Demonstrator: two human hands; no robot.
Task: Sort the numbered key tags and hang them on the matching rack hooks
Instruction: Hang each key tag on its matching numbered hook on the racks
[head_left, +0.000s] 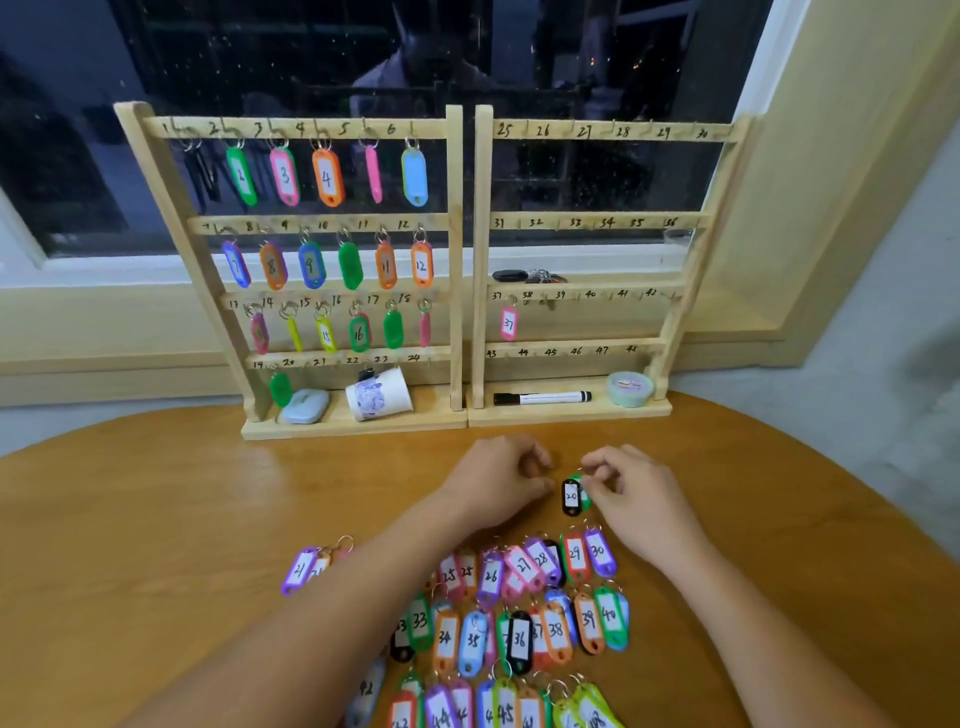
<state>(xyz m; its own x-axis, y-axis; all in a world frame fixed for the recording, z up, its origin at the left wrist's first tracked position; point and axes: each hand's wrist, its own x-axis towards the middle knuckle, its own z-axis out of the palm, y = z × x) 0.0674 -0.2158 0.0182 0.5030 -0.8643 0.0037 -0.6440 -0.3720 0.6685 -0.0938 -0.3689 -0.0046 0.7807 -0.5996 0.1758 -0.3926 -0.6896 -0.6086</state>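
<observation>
While my right grip pinches ring of black tag 20 over bench, second green tag behind it, left grip sits curled just left; cannot tell if holding anything. Loose tags near me. Far: left rack mostly filled; right rack carries pink tag 37.

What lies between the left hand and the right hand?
A black tag marked 20, with a green tag behind it, as the head view shows.
</observation>
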